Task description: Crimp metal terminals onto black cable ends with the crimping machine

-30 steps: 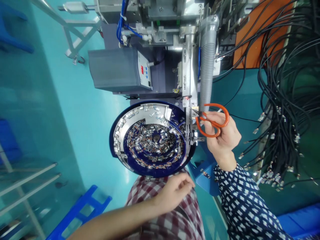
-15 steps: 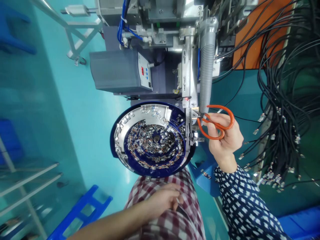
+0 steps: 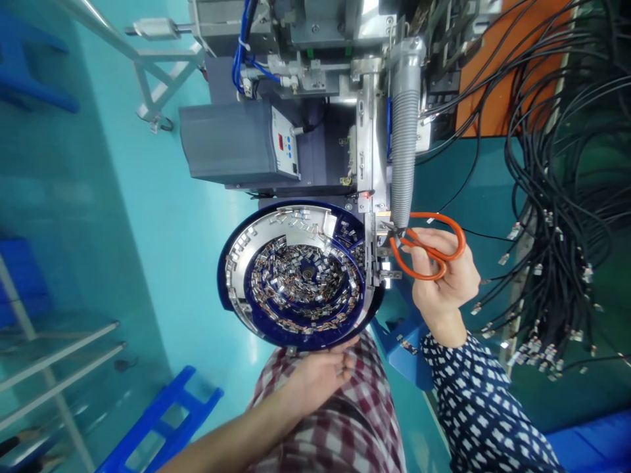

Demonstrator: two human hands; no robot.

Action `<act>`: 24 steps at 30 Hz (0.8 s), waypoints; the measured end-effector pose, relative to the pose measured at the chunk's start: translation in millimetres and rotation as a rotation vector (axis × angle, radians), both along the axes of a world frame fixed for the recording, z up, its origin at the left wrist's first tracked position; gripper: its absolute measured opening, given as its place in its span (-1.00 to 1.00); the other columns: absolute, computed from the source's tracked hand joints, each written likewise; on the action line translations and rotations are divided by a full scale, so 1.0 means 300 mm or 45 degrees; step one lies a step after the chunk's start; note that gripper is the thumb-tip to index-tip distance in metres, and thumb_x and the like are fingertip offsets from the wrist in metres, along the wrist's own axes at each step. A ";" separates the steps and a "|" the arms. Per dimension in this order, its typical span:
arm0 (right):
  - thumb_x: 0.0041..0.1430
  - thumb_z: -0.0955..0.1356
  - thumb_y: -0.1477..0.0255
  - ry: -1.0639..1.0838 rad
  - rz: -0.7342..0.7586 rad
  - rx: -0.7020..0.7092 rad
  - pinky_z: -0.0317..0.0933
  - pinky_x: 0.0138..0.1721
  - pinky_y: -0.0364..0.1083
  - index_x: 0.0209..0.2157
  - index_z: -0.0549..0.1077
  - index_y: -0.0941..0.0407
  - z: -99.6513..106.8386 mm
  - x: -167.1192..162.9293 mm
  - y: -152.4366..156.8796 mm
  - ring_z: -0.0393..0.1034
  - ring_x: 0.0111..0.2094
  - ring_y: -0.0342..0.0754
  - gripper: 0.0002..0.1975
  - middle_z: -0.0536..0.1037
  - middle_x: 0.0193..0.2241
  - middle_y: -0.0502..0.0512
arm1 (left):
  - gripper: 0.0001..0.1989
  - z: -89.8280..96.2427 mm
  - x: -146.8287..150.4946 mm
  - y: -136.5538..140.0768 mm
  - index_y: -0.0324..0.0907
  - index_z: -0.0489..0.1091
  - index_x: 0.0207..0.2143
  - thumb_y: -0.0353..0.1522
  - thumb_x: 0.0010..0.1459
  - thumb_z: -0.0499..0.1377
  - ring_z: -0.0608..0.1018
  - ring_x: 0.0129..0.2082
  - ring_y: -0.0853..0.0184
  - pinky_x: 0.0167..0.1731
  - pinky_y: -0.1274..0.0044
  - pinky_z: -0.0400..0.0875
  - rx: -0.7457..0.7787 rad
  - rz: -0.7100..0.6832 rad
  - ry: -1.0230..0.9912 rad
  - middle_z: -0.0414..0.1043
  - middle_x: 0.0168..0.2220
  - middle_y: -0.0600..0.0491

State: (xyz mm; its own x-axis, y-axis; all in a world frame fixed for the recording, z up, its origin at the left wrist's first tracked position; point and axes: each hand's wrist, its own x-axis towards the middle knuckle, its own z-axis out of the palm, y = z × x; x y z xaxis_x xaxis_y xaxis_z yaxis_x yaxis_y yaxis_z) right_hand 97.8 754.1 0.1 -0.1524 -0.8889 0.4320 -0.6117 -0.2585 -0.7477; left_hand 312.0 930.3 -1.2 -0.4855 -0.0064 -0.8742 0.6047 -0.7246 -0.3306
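Note:
My right hand (image 3: pixel 446 279), below a dark sleeve with a white pattern, grips scissors (image 3: pixel 456 246) with large orange loop handles. Their short dark blades point left, by the lower end of a grey corrugated hose (image 3: pixel 404 144) and beside a metal rail (image 3: pixel 371 236). Left of them stands a dark blue round feeder bowl (image 3: pixel 231 256) full of small shiny metal parts (image 3: pixel 300 276). My left hand (image 3: pixel 323 378), on a bare forearm, is just under the bowl's near rim, over red-and-white checked cloth. Its fingers are partly spread, with nothing visible in them; some fingertips are hidden under the rim.
A grey control box (image 3: pixel 227 141) with a red display sits behind the bowl. Black cables (image 3: pixel 532 177) with metal ends hang at right, beside an orange surface (image 3: pixel 507 66). Blue stools (image 3: pixel 162 420) and a metal frame (image 3: pixel 59 355) stand at left.
My left hand has moved up to the bowl's near rim, and its fingers have loosened from a curl. My right hand stays by the hose end with the scissors.

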 end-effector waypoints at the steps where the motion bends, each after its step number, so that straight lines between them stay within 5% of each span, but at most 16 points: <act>1: 0.13 0.42 0.58 -0.009 -0.004 0.000 0.46 -0.16 0.09 -0.08 0.52 0.03 0.001 0.000 0.000 0.55 -0.18 0.06 -0.68 0.63 -0.22 0.08 | -0.69 -0.002 0.003 0.003 -0.33 0.51 -0.11 -0.64 0.08 0.21 0.45 -0.37 0.44 -0.24 0.52 0.33 0.002 0.007 0.005 0.47 -0.21 -0.03; 10: 0.22 0.38 0.51 -0.316 -0.098 0.145 0.54 -0.34 0.00 -0.09 0.52 0.03 0.002 0.001 0.017 0.57 -0.26 0.00 -0.78 0.58 -0.19 0.07 | -0.85 -0.031 -0.019 0.006 -0.33 0.51 -0.33 -0.62 0.01 0.28 0.49 -0.39 0.38 -0.29 0.50 0.34 -0.029 0.091 -0.099 0.52 -0.29 -0.04; 24: 0.24 0.38 0.48 -0.219 -0.029 0.191 0.52 -0.14 0.12 -0.07 0.51 0.02 -0.013 0.005 0.015 0.56 -0.16 0.07 -0.77 0.58 -0.16 0.11 | -0.89 -0.044 -0.025 0.029 -0.33 0.47 -0.55 -0.63 -0.09 0.29 0.52 -0.40 0.36 -0.21 0.48 0.39 -0.052 0.087 -0.204 0.48 -0.48 0.01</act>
State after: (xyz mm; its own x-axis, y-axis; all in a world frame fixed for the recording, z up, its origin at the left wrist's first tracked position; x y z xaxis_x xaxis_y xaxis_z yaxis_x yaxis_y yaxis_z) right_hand 99.2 758.7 -3.7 -0.2333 -0.9367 0.2611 -0.4764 -0.1239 -0.8705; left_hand 304.4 939.1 -14.4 -0.3371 -0.0721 -0.9387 0.6958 -0.6908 -0.1969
